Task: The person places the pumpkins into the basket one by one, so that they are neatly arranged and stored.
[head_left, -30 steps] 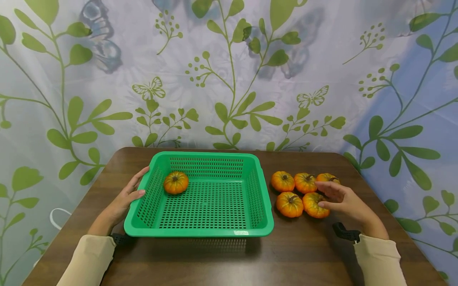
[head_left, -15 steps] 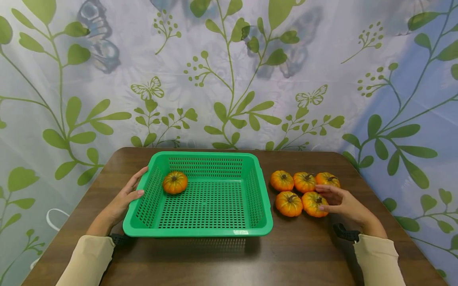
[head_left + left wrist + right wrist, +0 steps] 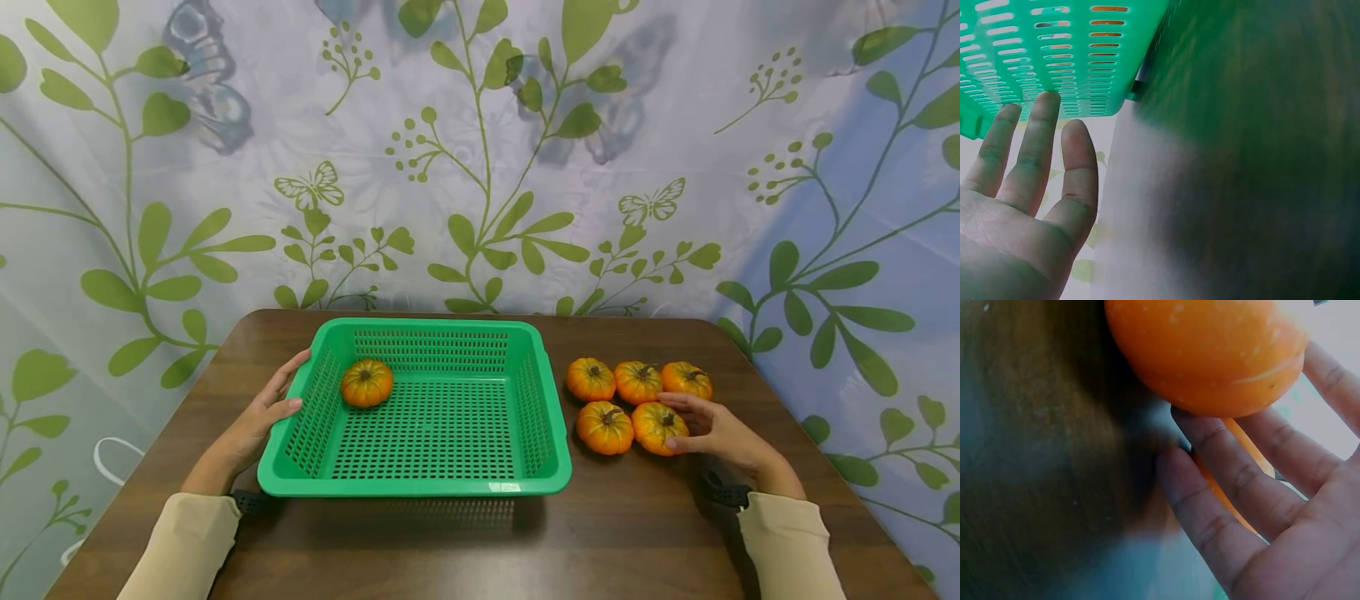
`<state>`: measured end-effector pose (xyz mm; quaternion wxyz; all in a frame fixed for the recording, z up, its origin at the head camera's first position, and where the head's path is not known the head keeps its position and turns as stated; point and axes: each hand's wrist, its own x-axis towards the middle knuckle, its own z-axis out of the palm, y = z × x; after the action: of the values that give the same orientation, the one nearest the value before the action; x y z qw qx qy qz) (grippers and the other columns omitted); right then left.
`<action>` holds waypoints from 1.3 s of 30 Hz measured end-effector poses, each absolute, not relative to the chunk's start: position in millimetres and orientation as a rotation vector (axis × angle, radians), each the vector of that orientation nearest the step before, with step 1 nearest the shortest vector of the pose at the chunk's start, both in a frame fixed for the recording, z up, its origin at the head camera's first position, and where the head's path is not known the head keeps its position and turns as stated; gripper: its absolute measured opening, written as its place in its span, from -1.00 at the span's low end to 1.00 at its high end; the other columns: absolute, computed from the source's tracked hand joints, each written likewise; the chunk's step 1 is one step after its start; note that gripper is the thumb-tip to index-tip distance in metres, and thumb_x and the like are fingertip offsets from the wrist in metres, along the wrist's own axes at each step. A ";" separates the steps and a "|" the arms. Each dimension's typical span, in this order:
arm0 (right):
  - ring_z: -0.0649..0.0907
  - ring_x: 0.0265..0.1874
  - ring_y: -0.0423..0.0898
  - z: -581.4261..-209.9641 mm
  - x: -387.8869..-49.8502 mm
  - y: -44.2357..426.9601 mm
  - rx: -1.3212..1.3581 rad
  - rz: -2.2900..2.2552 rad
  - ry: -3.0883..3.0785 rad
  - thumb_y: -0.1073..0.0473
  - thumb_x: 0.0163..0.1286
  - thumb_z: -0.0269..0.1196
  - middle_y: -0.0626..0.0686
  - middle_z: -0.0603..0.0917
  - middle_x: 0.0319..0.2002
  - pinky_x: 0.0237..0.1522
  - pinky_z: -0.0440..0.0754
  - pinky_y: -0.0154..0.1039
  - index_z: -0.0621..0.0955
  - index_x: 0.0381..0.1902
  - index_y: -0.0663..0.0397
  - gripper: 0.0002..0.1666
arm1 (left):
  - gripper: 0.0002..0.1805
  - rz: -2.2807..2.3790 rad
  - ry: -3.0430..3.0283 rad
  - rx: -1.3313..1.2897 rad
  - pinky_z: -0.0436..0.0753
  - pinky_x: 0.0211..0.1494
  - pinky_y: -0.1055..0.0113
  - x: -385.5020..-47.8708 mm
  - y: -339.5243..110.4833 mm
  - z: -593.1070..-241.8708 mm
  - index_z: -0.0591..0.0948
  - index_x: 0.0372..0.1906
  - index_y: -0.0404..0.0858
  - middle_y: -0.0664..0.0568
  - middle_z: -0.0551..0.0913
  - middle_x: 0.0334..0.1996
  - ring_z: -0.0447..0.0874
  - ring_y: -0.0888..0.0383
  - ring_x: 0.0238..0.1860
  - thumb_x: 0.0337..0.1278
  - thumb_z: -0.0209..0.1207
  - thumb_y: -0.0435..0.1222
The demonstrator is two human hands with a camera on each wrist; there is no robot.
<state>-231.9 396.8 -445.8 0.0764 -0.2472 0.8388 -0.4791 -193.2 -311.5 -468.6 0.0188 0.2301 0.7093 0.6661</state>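
A green plastic basket (image 3: 420, 487) with slotted walls stands on the table, and a small orange pumpkin (image 3: 367, 383) sits in its back left part. My left hand (image 3: 258, 421) rests against the basket's left side, thumb near the rim; in the left wrist view its fingers (image 3: 1038, 150) look nearly straight beside the slotted wall. On the right, my right hand (image 3: 723, 432) holds the front right pumpkin (image 3: 652, 429) between thumb and fingers. The right wrist view shows this pumpkin (image 3: 1210, 350) above several fingers (image 3: 1235, 462), with part of another orange pumpkin behind them.
Beside the held pumpkin sits another pumpkin (image 3: 604, 428). Behind them a row holds a left pumpkin (image 3: 590, 379), a middle pumpkin (image 3: 637, 381) and a right pumpkin (image 3: 686, 379). The brown table (image 3: 420, 550) ends at a leaf-patterned cloth (image 3: 420, 250).
My right hand has moved slightly left, and its thumb and fingers have closed in on the front right pumpkin. The left hand and basket stay in place.
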 end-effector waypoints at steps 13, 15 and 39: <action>0.50 0.25 -0.56 -451.6 -230.9 398.6 -0.795 -1.449 2.456 0.49 0.33 0.45 -0.46 0.55 0.32 0.13 0.54 -0.54 0.40 0.49 0.51 -0.18 | -0.26 2.055 2.196 0.737 0.63 0.18 0.43 -194.7 -312.2 -468.6 0.05 0.79 0.13 0.38 0.29 0.52 0.52 0.37 0.31 0.70 -0.12 -0.36; 0.49 0.25 -0.56 -451.5 -231.1 398.7 -0.798 -1.439 2.467 0.48 0.33 0.46 -0.46 0.54 0.33 0.14 0.52 -0.56 0.41 0.49 0.51 -0.18 | -0.26 2.057 2.194 0.736 0.64 0.18 0.43 -194.5 -312.0 -468.4 0.05 0.78 0.13 0.38 0.30 0.52 0.52 0.37 0.31 0.70 -0.12 -0.36; 0.53 0.20 -0.52 -422.8 -224.7 386.4 -0.787 -1.408 2.568 0.47 0.37 0.43 -0.44 0.52 0.33 0.10 0.55 -0.53 0.43 0.50 0.44 -0.22 | -0.26 2.078 2.183 0.749 0.63 0.18 0.43 -194.1 -312.1 -468.0 0.07 0.78 0.13 0.38 0.32 0.52 0.52 0.37 0.32 0.69 -0.13 -0.37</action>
<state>-224.7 386.4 -422.8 0.0545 -0.2590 0.8456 -0.4637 -194.1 -312.1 -468.0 0.0180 0.2411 0.7030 0.6689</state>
